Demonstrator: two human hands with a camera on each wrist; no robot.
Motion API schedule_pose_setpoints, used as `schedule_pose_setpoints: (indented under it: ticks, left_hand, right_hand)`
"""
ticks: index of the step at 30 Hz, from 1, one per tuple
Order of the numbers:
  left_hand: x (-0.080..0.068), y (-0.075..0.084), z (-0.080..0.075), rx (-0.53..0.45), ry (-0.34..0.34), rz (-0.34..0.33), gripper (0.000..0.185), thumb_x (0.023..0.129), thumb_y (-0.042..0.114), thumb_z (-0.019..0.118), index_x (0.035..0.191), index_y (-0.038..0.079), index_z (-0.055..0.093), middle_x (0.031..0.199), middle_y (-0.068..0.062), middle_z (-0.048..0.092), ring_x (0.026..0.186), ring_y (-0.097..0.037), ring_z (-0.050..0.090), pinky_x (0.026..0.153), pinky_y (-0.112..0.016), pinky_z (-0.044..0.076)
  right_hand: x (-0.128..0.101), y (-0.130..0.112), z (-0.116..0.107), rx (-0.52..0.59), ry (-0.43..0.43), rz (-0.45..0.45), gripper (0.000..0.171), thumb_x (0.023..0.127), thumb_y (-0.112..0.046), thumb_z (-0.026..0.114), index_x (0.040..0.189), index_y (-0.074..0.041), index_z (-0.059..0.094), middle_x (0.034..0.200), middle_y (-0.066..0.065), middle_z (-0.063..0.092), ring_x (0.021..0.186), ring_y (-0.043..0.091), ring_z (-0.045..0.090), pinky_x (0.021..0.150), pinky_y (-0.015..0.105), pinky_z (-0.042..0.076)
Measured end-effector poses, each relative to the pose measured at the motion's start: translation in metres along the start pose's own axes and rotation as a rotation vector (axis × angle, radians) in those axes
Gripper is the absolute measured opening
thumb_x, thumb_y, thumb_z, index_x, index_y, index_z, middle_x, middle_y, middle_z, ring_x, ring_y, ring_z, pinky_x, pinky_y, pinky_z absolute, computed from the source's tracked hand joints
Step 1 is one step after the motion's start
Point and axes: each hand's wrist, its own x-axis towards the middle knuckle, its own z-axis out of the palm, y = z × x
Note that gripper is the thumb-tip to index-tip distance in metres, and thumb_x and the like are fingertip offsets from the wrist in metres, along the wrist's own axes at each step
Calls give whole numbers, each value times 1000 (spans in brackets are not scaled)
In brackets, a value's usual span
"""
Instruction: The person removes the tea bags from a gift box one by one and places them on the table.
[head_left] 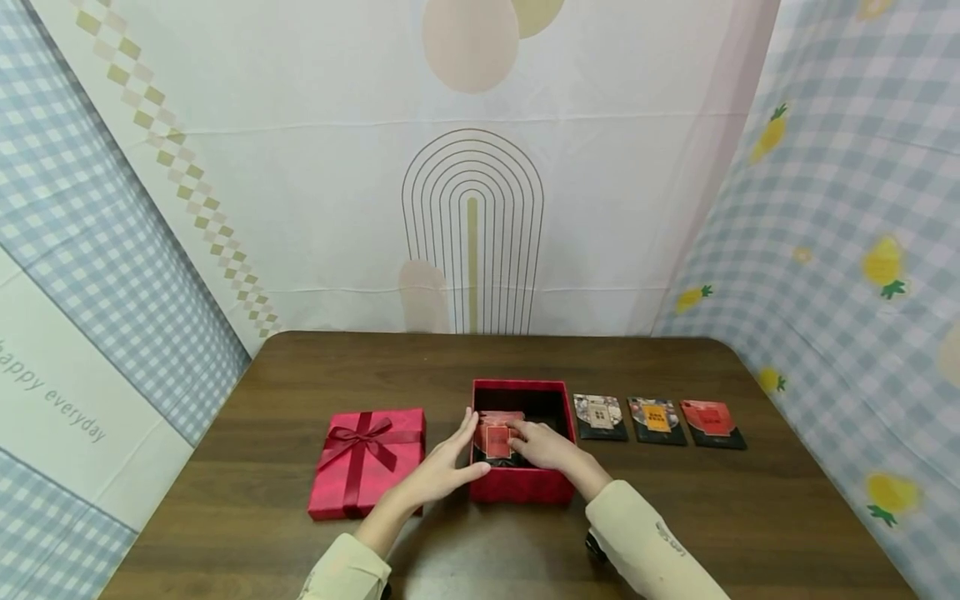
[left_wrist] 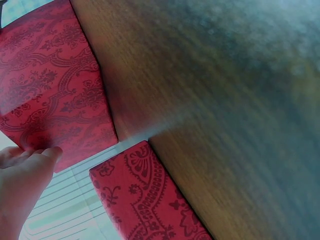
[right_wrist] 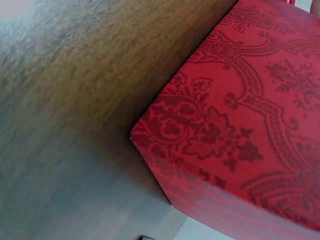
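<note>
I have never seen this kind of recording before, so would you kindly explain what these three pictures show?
There is no machine: a person wears a camera on the head and one on each wrist. The head view shows a dark wooden table with an open red patterned gift box, its red lid with a ribbon bow to the left, and three small flat packets to the right. The left hand rests against the box's side; the right hand reaches inside, on a red packet. Both wrist views show the box wall close up.

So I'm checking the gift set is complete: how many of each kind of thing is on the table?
Open red box: 1
Red lid with bow: 1
Packets beside the box: 3
Packets in the box, under the hands: at least 1
Total: 6 or more
</note>
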Motion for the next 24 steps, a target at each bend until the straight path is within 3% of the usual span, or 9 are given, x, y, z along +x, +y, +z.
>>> schedule_pose_setpoints:
  ticks: [6,9,19,24]
  left_hand:
    - [0,-1,0,3,-3,0,77,91,30,56,147,6,9,152,-15,-1,136,-31,16,104,-54,22]
    - [0,-2,0,2,-2,1,77,91,29,56,147,6,8,152,-16,-2,136,-32,15,104,-54,21]
    - [0,0,0,-8,5,-6,76,90,27,57,147,7,9,152,-15,-1,136,-30,15,105,-53,21]
    - [0,1,0,-2,8,-2,77,90,29,57,147,7,9,152,-13,-1,136,-29,14,105,-52,20]
  right_hand:
    - [-1,-1,1,-22,-15,-28,37,93,-12,51,127,3,51,110,19,61,95,26,57,87,46,42]
    - [-1,0,1,-17,-48,-37,38,94,-13,50,128,1,50,112,19,60,93,25,57,88,47,42]
    - [-2,-2,0,-57,-117,-29,39,95,-17,47,128,4,49,128,20,52,119,32,48,97,48,36]
    - [-3,-3,-2,-58,-126,-48,38,95,-16,47,127,4,51,126,21,53,118,33,49,97,48,36]
